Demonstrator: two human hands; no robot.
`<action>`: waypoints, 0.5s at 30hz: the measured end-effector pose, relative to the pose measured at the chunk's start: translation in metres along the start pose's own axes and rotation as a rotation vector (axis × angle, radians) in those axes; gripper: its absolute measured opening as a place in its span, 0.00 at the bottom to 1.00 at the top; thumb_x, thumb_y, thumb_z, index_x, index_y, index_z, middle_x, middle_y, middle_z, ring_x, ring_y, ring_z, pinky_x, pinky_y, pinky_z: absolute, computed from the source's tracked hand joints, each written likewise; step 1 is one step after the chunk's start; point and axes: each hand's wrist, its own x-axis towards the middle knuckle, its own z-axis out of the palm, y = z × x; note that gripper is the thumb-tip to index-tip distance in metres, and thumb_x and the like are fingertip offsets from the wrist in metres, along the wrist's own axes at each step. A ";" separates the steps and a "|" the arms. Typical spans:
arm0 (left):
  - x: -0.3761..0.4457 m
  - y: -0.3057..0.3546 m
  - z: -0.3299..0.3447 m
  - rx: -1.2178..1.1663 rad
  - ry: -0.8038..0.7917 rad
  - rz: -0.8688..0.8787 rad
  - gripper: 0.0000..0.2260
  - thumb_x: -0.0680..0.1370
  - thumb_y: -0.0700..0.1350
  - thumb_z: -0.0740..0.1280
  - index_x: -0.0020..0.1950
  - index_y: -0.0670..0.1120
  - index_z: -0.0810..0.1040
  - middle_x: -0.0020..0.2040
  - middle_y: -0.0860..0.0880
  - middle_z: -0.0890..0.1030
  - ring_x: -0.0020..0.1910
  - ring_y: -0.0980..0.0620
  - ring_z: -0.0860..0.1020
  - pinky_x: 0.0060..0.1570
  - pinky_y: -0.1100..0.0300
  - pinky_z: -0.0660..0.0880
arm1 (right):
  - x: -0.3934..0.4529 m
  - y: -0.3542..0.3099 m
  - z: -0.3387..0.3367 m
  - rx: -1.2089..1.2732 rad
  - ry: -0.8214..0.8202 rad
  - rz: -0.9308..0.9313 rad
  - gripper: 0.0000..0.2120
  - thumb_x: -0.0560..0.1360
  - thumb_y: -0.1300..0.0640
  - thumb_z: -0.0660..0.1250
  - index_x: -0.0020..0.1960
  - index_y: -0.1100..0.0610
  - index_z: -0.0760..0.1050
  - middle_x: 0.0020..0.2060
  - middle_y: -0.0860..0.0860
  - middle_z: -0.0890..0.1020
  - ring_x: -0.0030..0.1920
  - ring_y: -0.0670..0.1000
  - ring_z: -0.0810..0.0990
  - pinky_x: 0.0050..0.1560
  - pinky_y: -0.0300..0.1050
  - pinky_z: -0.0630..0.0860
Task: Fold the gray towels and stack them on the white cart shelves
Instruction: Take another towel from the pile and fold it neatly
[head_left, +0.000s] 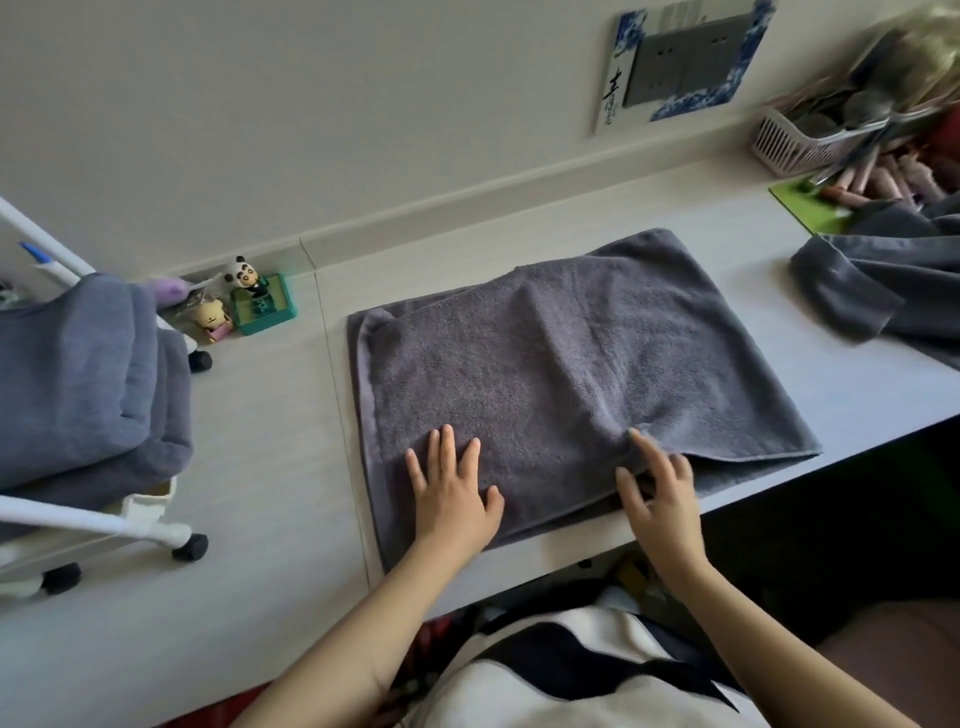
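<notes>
A gray towel (561, 364), folded over once, lies flat across the middle of the white desk. My left hand (452, 488) presses flat on its near left part, fingers spread. My right hand (657, 491) sits at the near edge, with fingers on the upper layer and the thumb tucked at its hem. Folded gray towels (83, 374) are stacked on the white cart (93, 522) at the left. A heap of unfolded gray towels (883, 280) lies at the right end of the desk.
Small panda and animal figurines (244, 301) stand by the wall next to the cart. A pink basket (810, 137) of brushes and a green mat with tubes (815, 200) occupy the far right corner. The desk's front edge runs just below my hands.
</notes>
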 end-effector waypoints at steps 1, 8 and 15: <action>0.004 0.007 -0.004 -0.031 0.026 0.006 0.33 0.74 0.58 0.50 0.77 0.46 0.54 0.78 0.40 0.47 0.77 0.44 0.43 0.70 0.41 0.33 | 0.005 0.001 -0.004 0.043 0.055 0.048 0.22 0.76 0.59 0.66 0.68 0.49 0.69 0.54 0.52 0.69 0.45 0.49 0.73 0.52 0.36 0.67; 0.032 0.043 0.011 0.050 0.051 0.174 0.32 0.74 0.59 0.53 0.76 0.47 0.60 0.75 0.41 0.60 0.75 0.43 0.58 0.69 0.39 0.49 | 0.058 0.017 -0.036 0.415 0.224 0.421 0.22 0.78 0.51 0.62 0.71 0.45 0.63 0.67 0.52 0.70 0.61 0.51 0.74 0.59 0.48 0.74; 0.052 0.046 0.003 -0.053 0.143 0.087 0.29 0.66 0.53 0.56 0.62 0.42 0.76 0.68 0.37 0.71 0.69 0.36 0.67 0.67 0.31 0.55 | 0.097 0.037 -0.059 0.437 0.237 0.487 0.24 0.78 0.49 0.61 0.72 0.41 0.59 0.73 0.49 0.64 0.72 0.50 0.62 0.71 0.49 0.62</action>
